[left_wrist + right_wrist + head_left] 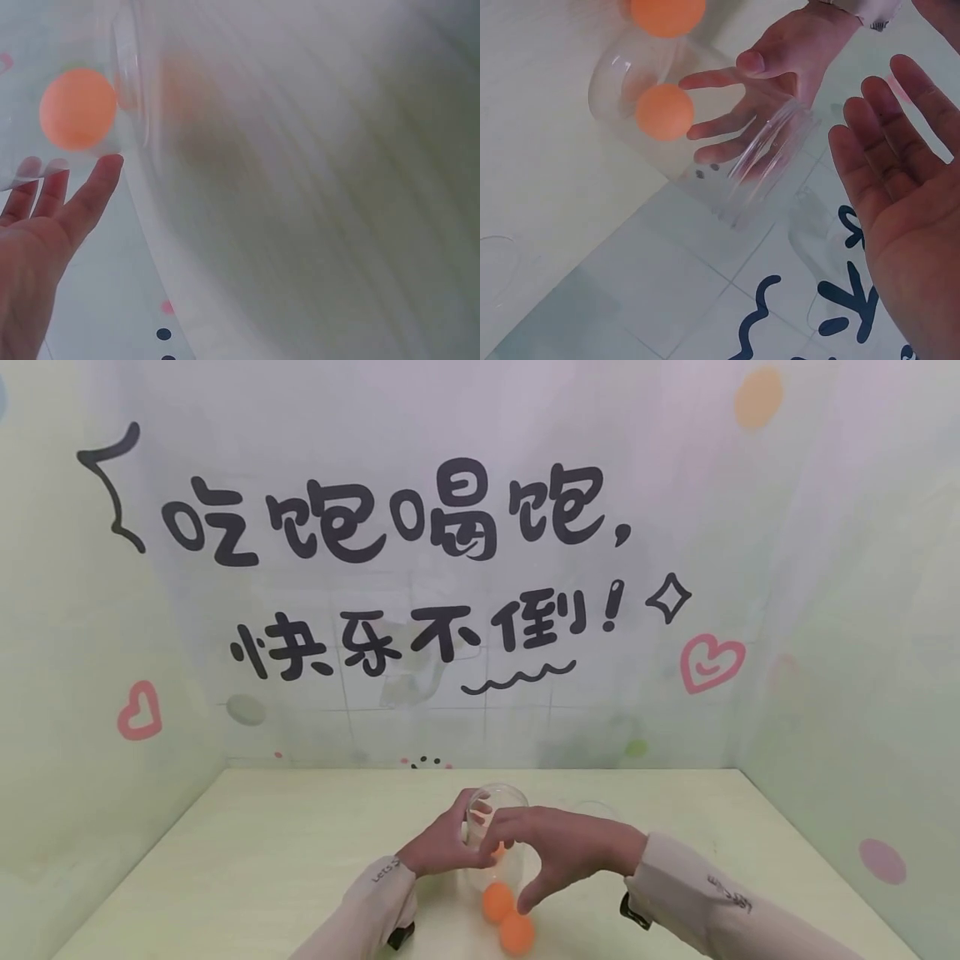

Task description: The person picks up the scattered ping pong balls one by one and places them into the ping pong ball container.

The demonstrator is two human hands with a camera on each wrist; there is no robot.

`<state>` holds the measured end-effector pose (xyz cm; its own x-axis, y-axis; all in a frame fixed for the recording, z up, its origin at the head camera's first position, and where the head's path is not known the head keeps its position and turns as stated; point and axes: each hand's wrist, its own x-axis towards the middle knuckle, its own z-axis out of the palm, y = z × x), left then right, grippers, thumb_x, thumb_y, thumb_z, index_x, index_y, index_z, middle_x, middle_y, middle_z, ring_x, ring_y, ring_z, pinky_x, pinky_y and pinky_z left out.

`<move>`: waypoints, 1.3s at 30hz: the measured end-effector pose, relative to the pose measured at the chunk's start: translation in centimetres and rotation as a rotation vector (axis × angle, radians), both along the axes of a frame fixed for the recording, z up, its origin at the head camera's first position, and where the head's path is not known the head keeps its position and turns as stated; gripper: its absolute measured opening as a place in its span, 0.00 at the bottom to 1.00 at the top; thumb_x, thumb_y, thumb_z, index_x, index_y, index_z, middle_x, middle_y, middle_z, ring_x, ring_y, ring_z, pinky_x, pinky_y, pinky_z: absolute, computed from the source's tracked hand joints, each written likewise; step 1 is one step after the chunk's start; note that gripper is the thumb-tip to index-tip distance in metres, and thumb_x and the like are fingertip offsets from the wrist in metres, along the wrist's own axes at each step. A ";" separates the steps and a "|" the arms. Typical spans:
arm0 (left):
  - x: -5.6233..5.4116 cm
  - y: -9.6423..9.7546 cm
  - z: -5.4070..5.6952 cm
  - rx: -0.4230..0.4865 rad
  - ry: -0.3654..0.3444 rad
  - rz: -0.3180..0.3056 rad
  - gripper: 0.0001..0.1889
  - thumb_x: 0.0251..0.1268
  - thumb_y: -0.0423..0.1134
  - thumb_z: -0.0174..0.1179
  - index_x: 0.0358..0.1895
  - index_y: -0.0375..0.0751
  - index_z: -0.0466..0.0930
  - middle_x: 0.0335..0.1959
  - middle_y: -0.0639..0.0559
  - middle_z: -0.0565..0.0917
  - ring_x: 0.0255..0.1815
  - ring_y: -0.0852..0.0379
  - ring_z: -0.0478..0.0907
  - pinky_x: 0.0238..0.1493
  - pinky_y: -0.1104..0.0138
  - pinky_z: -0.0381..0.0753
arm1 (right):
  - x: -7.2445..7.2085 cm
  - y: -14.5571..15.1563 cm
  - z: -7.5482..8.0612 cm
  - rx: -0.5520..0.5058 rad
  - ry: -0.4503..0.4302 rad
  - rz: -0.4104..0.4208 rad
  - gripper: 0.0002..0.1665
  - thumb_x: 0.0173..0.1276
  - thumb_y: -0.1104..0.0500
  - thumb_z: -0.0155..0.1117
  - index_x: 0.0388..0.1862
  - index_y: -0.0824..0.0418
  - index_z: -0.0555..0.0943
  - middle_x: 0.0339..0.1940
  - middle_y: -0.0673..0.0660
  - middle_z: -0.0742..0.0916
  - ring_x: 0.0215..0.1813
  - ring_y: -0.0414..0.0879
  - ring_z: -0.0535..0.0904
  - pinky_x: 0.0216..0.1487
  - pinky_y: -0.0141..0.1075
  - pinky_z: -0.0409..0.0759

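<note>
My left hand (437, 845) grips a clear jar (510, 870), its fingers spread around the side. Inside the jar, near its base, is an orange ball (664, 112). Two more orange balls, a nearer one (517, 933) and a farther one (498, 902), sit touching on the table in front of the jar. Held beside the jar's mouth, my right hand (573, 847) has nothing in it. Its fingers look nearly straight in the right wrist view, and its thumb hangs close to the two balls in the head view. Whether the thumb touches them I cannot tell.
A faint clear ring, perhaps a lid (594, 808), lies on the pale table (300, 827) behind my right hand. Printed pale walls (420, 727) enclose the table at the back and both sides.
</note>
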<state>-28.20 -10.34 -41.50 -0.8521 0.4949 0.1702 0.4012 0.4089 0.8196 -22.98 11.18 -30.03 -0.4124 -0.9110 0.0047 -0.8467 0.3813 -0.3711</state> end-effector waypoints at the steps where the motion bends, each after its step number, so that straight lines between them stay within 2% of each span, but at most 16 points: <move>1: 0.0 0.0 0.0 -0.001 0.003 0.000 0.44 0.50 0.43 0.69 0.68 0.43 0.53 0.61 0.41 0.71 0.60 0.45 0.70 0.53 0.53 0.74 | 0.1 0.1 -0.1 0.001 0.003 0.000 0.29 0.48 0.54 0.77 0.50 0.50 0.77 0.51 0.44 0.80 0.50 0.32 0.72 0.55 0.29 0.72; 6: -0.1 0.1 0.1 -0.028 0.022 0.006 0.45 0.49 0.47 0.70 0.68 0.43 0.53 0.61 0.42 0.71 0.60 0.46 0.71 0.52 0.54 0.75 | 0.3 0.5 -0.7 0.004 0.004 0.005 0.30 0.49 0.54 0.77 0.51 0.48 0.77 0.51 0.42 0.79 0.51 0.32 0.73 0.55 0.29 0.72; 11: -0.2 0.1 0.4 -0.028 0.007 0.008 0.47 0.49 0.50 0.70 0.69 0.43 0.52 0.63 0.42 0.70 0.61 0.45 0.70 0.52 0.53 0.74 | 0.5 0.5 -1.2 0.017 -0.009 0.025 0.30 0.48 0.55 0.77 0.51 0.51 0.77 0.50 0.43 0.79 0.50 0.32 0.74 0.54 0.28 0.73; 17: -0.1 -0.2 0.5 0.002 -0.021 0.013 0.46 0.49 0.45 0.69 0.70 0.44 0.52 0.63 0.40 0.68 0.62 0.44 0.68 0.53 0.51 0.74 | 0.6 0.4 -2.2 0.062 -0.009 0.086 0.30 0.49 0.57 0.77 0.52 0.53 0.76 0.51 0.45 0.78 0.51 0.34 0.74 0.55 0.27 0.72; 26: 0.4 -0.1 -0.6 0.015 -0.029 0.003 0.45 0.47 0.44 0.69 0.68 0.41 0.52 0.61 0.42 0.70 0.61 0.45 0.69 0.51 0.55 0.74 | 0.8 1.0 -5.5 0.013 0.049 0.169 0.23 0.60 0.49 0.69 0.52 0.53 0.76 0.49 0.45 0.79 0.54 0.35 0.75 0.56 0.25 0.71; 33: 0.2 0.1 -0.3 0.002 0.001 0.004 0.45 0.48 0.44 0.69 0.68 0.41 0.52 0.61 0.41 0.70 0.60 0.44 0.69 0.50 0.56 0.75 | 1.0 1.0 -6.6 0.017 0.093 0.162 0.19 0.60 0.50 0.69 0.49 0.52 0.78 0.47 0.44 0.80 0.51 0.34 0.74 0.54 0.22 0.69; 39: 0.2 0.1 -0.2 -0.009 -0.008 0.017 0.45 0.48 0.45 0.70 0.68 0.42 0.52 0.61 0.42 0.70 0.60 0.44 0.70 0.50 0.55 0.75 | 1.1 0.9 -7.4 0.032 0.055 0.129 0.16 0.62 0.47 0.67 0.48 0.49 0.79 0.45 0.42 0.80 0.50 0.31 0.72 0.53 0.22 0.70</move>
